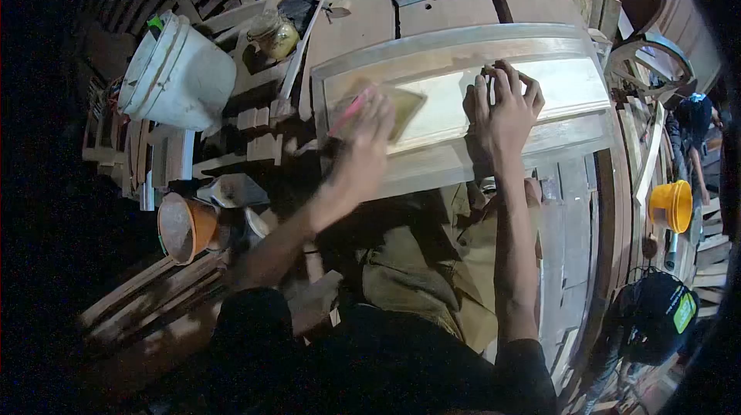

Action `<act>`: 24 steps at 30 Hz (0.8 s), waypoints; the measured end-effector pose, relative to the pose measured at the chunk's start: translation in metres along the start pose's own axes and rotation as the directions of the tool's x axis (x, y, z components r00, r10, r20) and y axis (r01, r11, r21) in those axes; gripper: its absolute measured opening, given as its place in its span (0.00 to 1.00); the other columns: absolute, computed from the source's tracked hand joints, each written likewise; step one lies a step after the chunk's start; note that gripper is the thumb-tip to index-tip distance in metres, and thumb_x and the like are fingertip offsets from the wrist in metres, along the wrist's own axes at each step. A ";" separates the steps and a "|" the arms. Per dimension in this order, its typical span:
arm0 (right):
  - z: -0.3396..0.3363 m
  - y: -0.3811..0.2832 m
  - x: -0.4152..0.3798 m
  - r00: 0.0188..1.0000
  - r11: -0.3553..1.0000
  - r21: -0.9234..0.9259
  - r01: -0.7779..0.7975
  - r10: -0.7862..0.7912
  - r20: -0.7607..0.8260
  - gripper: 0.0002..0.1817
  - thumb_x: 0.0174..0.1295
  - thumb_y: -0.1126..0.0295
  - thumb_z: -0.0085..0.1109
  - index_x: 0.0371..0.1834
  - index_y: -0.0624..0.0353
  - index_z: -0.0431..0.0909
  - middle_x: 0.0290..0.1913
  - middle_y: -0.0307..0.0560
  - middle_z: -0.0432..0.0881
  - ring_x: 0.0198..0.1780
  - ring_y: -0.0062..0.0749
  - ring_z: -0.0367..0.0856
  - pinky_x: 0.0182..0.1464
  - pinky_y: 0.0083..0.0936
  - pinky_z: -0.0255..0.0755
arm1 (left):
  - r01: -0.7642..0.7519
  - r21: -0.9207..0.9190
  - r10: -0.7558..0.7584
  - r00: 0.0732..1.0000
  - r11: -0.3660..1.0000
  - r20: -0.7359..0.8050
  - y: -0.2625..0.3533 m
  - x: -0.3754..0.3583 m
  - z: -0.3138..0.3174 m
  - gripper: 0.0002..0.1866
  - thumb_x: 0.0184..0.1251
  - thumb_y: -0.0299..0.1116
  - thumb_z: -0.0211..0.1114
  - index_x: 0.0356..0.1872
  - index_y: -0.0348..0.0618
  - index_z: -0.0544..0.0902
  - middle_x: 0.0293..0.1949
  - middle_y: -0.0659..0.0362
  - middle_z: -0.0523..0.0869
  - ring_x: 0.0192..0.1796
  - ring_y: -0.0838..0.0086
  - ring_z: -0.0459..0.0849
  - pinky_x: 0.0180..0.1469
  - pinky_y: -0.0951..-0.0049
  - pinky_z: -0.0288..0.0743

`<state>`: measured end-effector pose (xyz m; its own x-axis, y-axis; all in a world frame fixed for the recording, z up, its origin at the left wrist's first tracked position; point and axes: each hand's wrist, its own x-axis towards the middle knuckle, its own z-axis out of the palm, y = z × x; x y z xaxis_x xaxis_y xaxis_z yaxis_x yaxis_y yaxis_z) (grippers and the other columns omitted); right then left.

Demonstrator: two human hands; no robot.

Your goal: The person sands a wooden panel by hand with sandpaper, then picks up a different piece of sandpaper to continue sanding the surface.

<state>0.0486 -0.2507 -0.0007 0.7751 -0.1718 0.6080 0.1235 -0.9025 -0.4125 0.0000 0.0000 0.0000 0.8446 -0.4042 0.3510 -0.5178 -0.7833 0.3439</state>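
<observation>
The wooden door panel (463, 106) lies flat across the middle of the frame, its pale recessed field framed by raised moulding, with your legs showing just below its near edge. Your left hand (369, 133) presses a sheet of sandpaper (401, 106) against the left part of the recessed field; the fingers are together and curled over the sheet, and the hand is blurred. Your right hand (503, 106) rests on the panel right of centre, fingers spread and bent, fingertips touching the upper moulding, holding nothing.

At the upper left of the frame a white plastic bucket (179, 72) lies tilted among stacked wood offcuts. Just right of it stands a small glass jar (276, 37) with yellowish contents. At the left, below the bucket, an orange bowl (185, 226) sits tipped on its side. At the right edge a yellow bucket (673, 205) stands among timber strips, and near the lower right corner lies a dark helmet (656, 315).
</observation>
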 end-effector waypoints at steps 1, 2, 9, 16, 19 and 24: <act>-0.001 -0.003 -0.001 1.000 1.000 -0.001 -0.003 0.003 -0.001 0.14 0.73 0.56 0.62 0.51 0.52 0.86 0.64 0.45 0.84 0.67 0.46 0.73 0.73 0.48 0.58 | -0.070 -0.028 0.070 0.998 0.997 -0.001 0.007 -0.011 0.003 0.33 0.59 0.08 0.52 0.71 0.24 0.75 0.74 0.33 0.74 0.79 0.42 0.70 0.83 0.49 0.61; -0.002 -0.005 -0.002 1.000 1.000 -0.002 0.000 0.000 -0.001 0.14 0.73 0.57 0.62 0.51 0.53 0.86 0.64 0.45 0.84 0.67 0.46 0.73 0.73 0.48 0.58 | -0.135 -0.058 0.134 0.991 0.989 -0.008 0.010 -0.022 0.007 0.32 0.59 0.09 0.52 0.69 0.23 0.76 0.73 0.32 0.74 0.78 0.42 0.71 0.83 0.50 0.63; 0.000 -0.026 -0.018 0.998 0.995 0.084 -0.059 0.061 -0.017 0.12 0.72 0.60 0.63 0.49 0.55 0.86 0.62 0.43 0.85 0.62 0.48 0.76 0.72 0.49 0.60 | -0.184 0.086 0.177 0.981 0.979 0.079 0.022 -0.028 -0.026 0.30 0.60 0.09 0.56 0.68 0.21 0.76 0.71 0.29 0.75 0.75 0.42 0.75 0.80 0.51 0.68; 0.004 -0.009 -0.013 0.999 0.999 0.044 -0.011 0.012 -0.031 0.12 0.71 0.60 0.64 0.50 0.54 0.86 0.62 0.44 0.85 0.63 0.48 0.75 0.73 0.48 0.59 | -0.172 0.127 0.159 0.982 0.977 0.104 0.014 -0.016 -0.030 0.31 0.63 0.10 0.54 0.71 0.19 0.72 0.72 0.29 0.74 0.78 0.40 0.71 0.83 0.50 0.63; 0.000 -0.010 -0.010 0.999 0.999 0.046 -0.011 0.013 -0.048 0.12 0.71 0.60 0.64 0.50 0.54 0.86 0.62 0.43 0.85 0.63 0.47 0.75 0.73 0.48 0.59 | -0.141 0.032 0.137 0.985 0.990 0.103 0.015 -0.011 -0.030 0.32 0.61 0.10 0.55 0.71 0.21 0.72 0.73 0.31 0.74 0.79 0.41 0.70 0.83 0.51 0.63; 0.003 -0.001 -0.003 0.998 0.999 0.035 0.023 -0.020 -0.066 0.12 0.69 0.60 0.65 0.49 0.53 0.86 0.61 0.42 0.85 0.63 0.46 0.75 0.72 0.47 0.59 | -0.229 0.096 0.225 0.973 0.969 0.053 0.020 -0.012 0.000 0.35 0.59 0.08 0.54 0.73 0.20 0.69 0.74 0.32 0.72 0.78 0.43 0.71 0.84 0.53 0.61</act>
<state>0.0475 -0.2483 -0.0040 0.7301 -0.1792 0.6594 0.1627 -0.8917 -0.4224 -0.0201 -0.0111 0.0024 0.7127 -0.5944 0.3725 -0.6819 -0.7117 0.1691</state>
